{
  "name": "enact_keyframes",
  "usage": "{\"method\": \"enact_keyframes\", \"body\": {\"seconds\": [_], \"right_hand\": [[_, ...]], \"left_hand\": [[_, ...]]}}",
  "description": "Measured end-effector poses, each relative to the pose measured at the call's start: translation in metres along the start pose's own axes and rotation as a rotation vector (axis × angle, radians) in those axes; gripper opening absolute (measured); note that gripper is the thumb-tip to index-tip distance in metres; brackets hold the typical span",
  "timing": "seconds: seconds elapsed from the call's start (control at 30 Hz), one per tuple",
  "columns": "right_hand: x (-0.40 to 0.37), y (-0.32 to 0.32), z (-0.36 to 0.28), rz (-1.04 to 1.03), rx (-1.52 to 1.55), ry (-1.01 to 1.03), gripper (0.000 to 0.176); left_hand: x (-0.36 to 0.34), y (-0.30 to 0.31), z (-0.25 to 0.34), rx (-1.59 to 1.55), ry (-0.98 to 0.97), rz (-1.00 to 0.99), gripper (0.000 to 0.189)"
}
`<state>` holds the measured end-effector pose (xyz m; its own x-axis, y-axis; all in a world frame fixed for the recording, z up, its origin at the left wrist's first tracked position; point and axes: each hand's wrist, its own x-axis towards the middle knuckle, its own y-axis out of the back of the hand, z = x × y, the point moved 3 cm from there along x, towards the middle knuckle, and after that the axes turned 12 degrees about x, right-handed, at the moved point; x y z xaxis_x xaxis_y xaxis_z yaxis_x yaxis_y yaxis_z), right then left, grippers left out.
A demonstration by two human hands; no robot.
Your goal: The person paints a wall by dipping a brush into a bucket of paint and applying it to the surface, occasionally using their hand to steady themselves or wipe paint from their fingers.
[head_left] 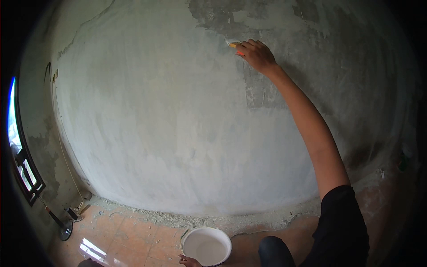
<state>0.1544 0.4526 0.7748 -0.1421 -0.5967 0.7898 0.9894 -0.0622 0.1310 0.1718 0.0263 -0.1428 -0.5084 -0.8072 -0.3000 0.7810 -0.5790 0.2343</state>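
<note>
My right hand (258, 55) is raised high against the wall (178, 111), its fingers closed round a brush (233, 44) with a yellow and orange-red handle. The pale brush end touches or nearly touches the plaster beside a darker grey patch (267, 86). Low in the view, my left hand (190, 261) is at the near left rim of a white bucket (207, 246), only partly in frame. Its fingers look bent, and what they hold, if anything, cannot be made out. Pale material shows inside the bucket.
Crumbled debris (178, 219) runs along the wall's foot above orange floor tiles (133, 236). At the left are a window (22, 147), a hanging cord (64, 151), a power strip (79, 206) and a round black base (66, 231). My knee (273, 251) is right of the bucket.
</note>
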Motion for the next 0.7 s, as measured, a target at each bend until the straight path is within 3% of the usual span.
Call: {"method": "enact_keyframes", "body": {"seconds": [0.2, 0.33, 0.43, 0.53, 0.6, 0.7], "right_hand": [[-0.007, -0.013, -0.011, -0.049, -0.07, -0.017, 0.017], [-0.022, -0.018, -0.015, -0.018, 0.069, -0.076, 0.015], [-0.037, -0.028, -0.021, -0.038, 0.112, -0.008, 0.014], [-0.053, -0.029, -0.033, -0.09, 0.104, 0.035, 0.013], [-0.063, -0.029, -0.041, -0.145, 0.101, 0.027, 0.012], [-0.081, -0.03, -0.051, -0.156, 0.134, 0.054, 0.01]], "left_hand": [[0.003, 0.005, 0.002, 0.096, -0.009, -0.08, 0.055], [0.02, -0.01, -0.011, 0.16, -0.096, -0.059, 0.054], [0.003, 0.003, 0.009, 0.263, -0.103, 0.06, 0.051], [0.015, -0.006, -0.007, 0.106, -0.084, 0.055, 0.05], [0.025, -0.008, -0.013, 0.345, -0.208, 0.098, 0.049], [0.022, -0.01, -0.015, 0.389, -0.231, 0.161, 0.047]]}}
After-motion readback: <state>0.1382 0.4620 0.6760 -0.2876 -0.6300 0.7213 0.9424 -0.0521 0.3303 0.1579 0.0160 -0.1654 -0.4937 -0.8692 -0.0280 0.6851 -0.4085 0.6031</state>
